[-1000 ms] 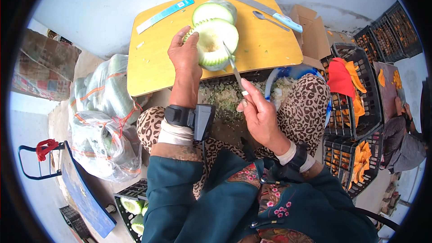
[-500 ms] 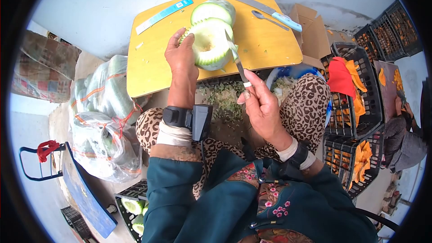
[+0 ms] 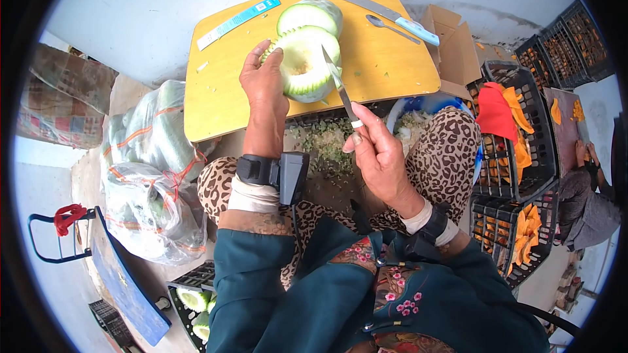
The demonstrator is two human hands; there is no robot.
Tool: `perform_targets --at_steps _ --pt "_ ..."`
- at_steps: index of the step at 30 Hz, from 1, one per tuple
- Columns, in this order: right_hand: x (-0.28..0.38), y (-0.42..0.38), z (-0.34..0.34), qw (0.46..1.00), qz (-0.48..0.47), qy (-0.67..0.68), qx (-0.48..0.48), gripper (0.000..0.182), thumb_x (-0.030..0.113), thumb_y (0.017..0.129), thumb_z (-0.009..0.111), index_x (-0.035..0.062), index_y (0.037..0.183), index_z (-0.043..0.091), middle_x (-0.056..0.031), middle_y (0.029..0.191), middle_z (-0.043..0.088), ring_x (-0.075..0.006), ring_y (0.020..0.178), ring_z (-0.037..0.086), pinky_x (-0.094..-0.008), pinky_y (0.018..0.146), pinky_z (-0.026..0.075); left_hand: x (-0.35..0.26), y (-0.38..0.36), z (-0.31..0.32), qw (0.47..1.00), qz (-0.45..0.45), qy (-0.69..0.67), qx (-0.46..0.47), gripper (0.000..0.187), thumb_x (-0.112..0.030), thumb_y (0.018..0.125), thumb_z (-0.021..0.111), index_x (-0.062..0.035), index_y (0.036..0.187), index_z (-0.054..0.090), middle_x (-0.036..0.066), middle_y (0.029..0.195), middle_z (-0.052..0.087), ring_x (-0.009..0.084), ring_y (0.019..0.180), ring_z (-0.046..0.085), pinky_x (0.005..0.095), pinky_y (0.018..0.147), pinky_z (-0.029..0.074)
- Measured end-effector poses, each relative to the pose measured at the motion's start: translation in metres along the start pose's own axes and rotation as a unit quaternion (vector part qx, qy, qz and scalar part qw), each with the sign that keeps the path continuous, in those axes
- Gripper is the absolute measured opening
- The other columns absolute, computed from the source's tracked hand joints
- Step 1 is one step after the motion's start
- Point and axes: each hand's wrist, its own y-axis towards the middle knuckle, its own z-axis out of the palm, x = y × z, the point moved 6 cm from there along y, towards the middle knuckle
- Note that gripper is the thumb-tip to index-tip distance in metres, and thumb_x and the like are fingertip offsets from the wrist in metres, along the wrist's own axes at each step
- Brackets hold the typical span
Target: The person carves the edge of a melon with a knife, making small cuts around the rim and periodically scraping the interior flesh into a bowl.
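My left hand (image 3: 264,82) grips the left side of a hollowed winter melon half (image 3: 313,85), which has notches cut along its rim. In my right hand (image 3: 384,163) is a small knife (image 3: 341,91), held by its handle. Its blade lies against the right rim of the melon, with the tip over the pale cut flesh. Directly behind stands another cut winter melon piece (image 3: 306,19), its pale face toward me. Both pieces rest on a yellow table (image 3: 386,72).
A long saw-like blade with a blue handle (image 3: 418,31), a spoon (image 3: 391,28) and a blue-white packet (image 3: 239,23) lie on the table. Bagged melons (image 3: 154,209) stand left. Crates (image 3: 517,176) of orange pieces stand right, near another person's hands (image 3: 586,151). Green scraps (image 3: 327,147) lie below.
The knife tip has shifted slightly left, further over the melon's cut face, and my right hand has moved a little with it. My left hand and the melon look unmoved.
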Motion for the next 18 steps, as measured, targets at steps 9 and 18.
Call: perform_targets --at_steps 9,18 --pt "0.0030 -0.0002 -0.0011 1.000 -0.007 -0.019 0.002 0.046 -0.004 0.089 0.047 0.0039 0.134 0.046 -0.0075 0.076 0.057 -0.0147 0.072 0.063 -0.0273 0.067 0.051 0.0020 0.0032 -0.0016 1.000 0.003 0.006 -0.001 0.035 0.001 0.082 0.064 0.0014 0.117 0.058 0.013 0.098 0.062 0.0173 0.080 0.062 0.0291 0.068 0.053" --pt "0.0009 -0.0025 -0.0018 0.999 -0.029 -0.017 -0.004 0.045 -0.003 0.090 0.048 0.0035 0.134 0.045 -0.0079 0.080 0.059 -0.0140 0.072 0.063 -0.0270 0.067 0.051 0.0018 0.0024 -0.0008 1.000 0.003 0.016 0.002 0.035 0.001 0.083 0.063 0.0014 0.118 0.057 0.014 0.100 0.063 0.0192 0.083 0.063 0.0304 0.071 0.054"
